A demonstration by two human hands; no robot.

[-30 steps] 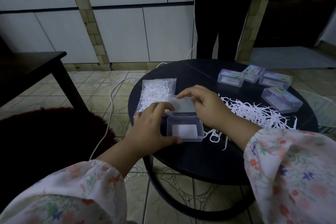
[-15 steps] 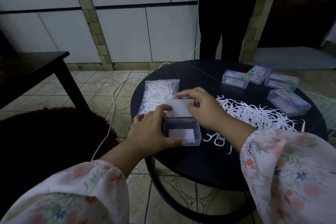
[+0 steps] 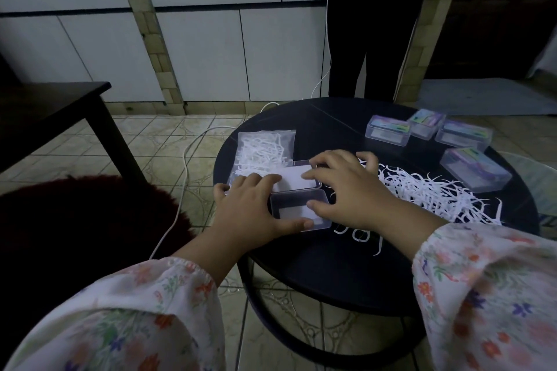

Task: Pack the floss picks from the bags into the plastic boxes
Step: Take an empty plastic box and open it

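One open plastic box (image 3: 298, 209) sits near the table's (image 3: 331, 274) front-left edge, lid (image 3: 297, 178) folded back flat behind the base w/ a white card on it; a 2nd white card lies inside the base. One bag (image 3: 265, 151) of floss picks lies at the left edge, just behind the lid. One loose pile of floss picks (image 3: 428, 190) spreads over the table's right half, a few strays near the front. 4 closed boxes (image 3: 388, 130) w/ coloured labels sit toward the back-right edge: 3 in a row, 1 nearer the right edge. Left hand (image 3: 253, 205) rests flat, fingers spread on the lid's left side, thumb along the base's front wall. Right hand (image 3: 346, 190) lies flat too, fingers straight over the lid's right end, thumb on the base; neither grips anything. Vs 0.5 s ago: the right hand's fingers were curled, holding the lid; now flattened, lid pressed fully down. Bag, pile, 4 boxes unchanged.
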